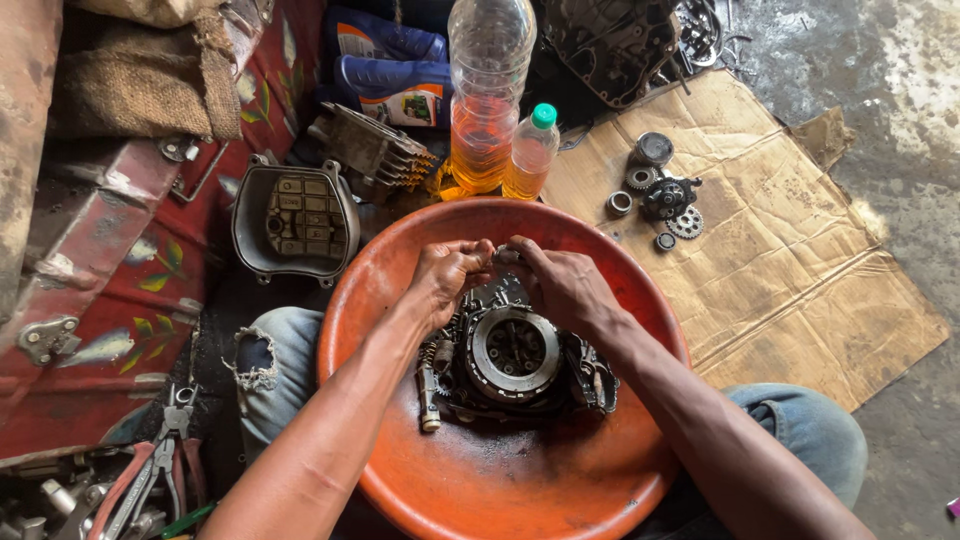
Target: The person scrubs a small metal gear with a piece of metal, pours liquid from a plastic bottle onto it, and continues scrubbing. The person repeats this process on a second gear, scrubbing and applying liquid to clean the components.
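Lying in the middle of the frame, inside the orange basin (400,480): a greasy engine assembly (515,360) with a round clutch plate (515,350) facing up. Long axis of the assembly running left to right across the basin, a short shaft (429,395) sticking down at its left end.

Meeting just above it, toward the upper middle of the frame: left hand (450,275) and right hand (565,285), fingertips nearly touching at the assembly's far edge. Assembly sitting directly below both hands, nearer the bottom of the frame; neither hand clearly closer than the other.

Left hand curling almost closed, fingers pinching something small at the top edge; too hidden to name. Right hand bending half closed, fingertips pressing on the same spot, palm resting over the assembly's upper right side. Nothing lifted clear by either.

Standing beyond the basin, upper middle: two bottles (500,130) of amber liquid. Lying to the upper right on cardboard (800,250): loose gears (665,200). Sitting at the lower left: pliers (150,480).
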